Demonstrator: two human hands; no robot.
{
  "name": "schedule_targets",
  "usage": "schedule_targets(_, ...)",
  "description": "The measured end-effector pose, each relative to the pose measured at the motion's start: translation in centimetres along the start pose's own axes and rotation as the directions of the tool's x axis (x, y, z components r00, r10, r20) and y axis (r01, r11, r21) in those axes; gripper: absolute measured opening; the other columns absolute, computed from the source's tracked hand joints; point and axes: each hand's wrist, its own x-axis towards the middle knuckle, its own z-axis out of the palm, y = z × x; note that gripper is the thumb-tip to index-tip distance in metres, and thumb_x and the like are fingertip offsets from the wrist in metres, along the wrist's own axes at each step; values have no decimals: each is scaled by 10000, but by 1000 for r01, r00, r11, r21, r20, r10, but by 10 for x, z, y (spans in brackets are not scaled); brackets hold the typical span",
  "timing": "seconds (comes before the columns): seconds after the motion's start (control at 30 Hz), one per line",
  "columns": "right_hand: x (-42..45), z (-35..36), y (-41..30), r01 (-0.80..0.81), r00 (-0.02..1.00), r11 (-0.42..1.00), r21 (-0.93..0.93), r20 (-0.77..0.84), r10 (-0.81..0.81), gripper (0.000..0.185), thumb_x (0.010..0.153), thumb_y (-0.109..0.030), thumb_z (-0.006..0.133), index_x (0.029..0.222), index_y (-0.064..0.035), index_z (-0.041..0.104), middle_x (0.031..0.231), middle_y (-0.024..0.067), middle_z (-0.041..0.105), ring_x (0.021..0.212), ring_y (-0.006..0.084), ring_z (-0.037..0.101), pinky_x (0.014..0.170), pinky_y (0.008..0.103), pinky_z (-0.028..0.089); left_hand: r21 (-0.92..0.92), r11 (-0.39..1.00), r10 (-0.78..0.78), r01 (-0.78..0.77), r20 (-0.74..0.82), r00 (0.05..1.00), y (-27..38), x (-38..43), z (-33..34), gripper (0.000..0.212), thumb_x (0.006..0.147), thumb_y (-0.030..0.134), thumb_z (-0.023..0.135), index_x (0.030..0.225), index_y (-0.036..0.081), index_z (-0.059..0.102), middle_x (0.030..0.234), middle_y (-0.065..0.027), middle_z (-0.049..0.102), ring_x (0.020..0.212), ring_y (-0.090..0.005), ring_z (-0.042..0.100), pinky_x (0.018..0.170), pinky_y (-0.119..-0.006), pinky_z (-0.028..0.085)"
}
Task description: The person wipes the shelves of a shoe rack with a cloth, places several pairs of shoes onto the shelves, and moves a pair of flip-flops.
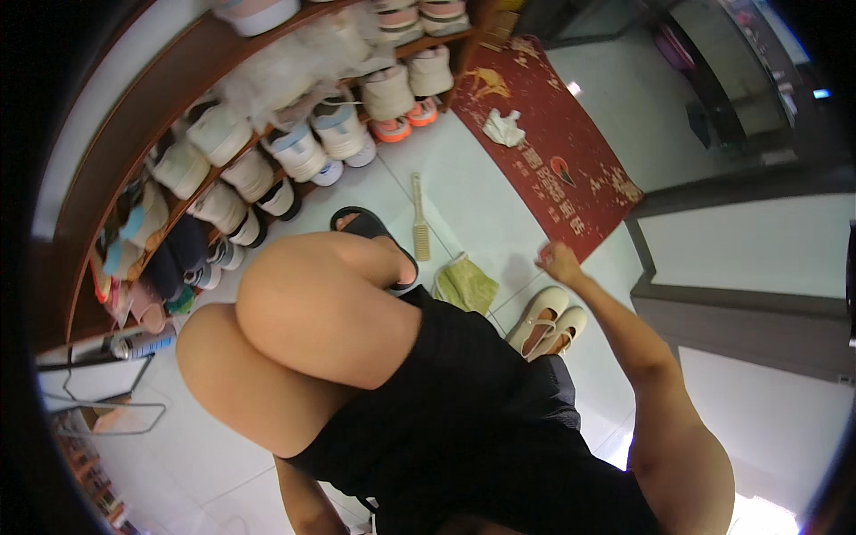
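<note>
My right hand is over the floor beside the lower corner of the red mat, its fingers curled and blurred; I cannot tell whether it holds anything. Just below it stands a pair of cream strap shoes. A green cloth lies crumpled on the tiles to their left. Beyond the cloth is a pale long-handled brush, near my foot in a black slipper. My left hand is out of view; only part of that forearm shows at the bottom edge, below my bent bare knees.
A brown wooden shoe rack with several pairs of shoes and clear plastic bags runs along the upper left. A worn red mat bearing writing lies at a doorway, with a crumpled white tissue on it. A wire hanger is at lower left.
</note>
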Motion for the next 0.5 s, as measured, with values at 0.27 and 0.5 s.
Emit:
schedule_targets(0.27,-179,122,96,-403,878,904,144,337,339,693,690,-308,717,1272,-125,389,998,167,636,903,323,624,796,420,481,119,990,74,-72,-11,997,39,-20,-6,214,804,167,620,986,55,611,807,-38,615,693,-154,569,604,-260,454)
schedule_targets(0.5,-165,208,125,-231,920,972,52,337,201,716,672,-384,735,1268,-139,421,989,142,638,923,341,608,817,407,462,172,969,178,-178,16,984,88,-42,7,224,814,166,613,1007,52,603,845,-41,615,720,-149,567,626,-257,453)
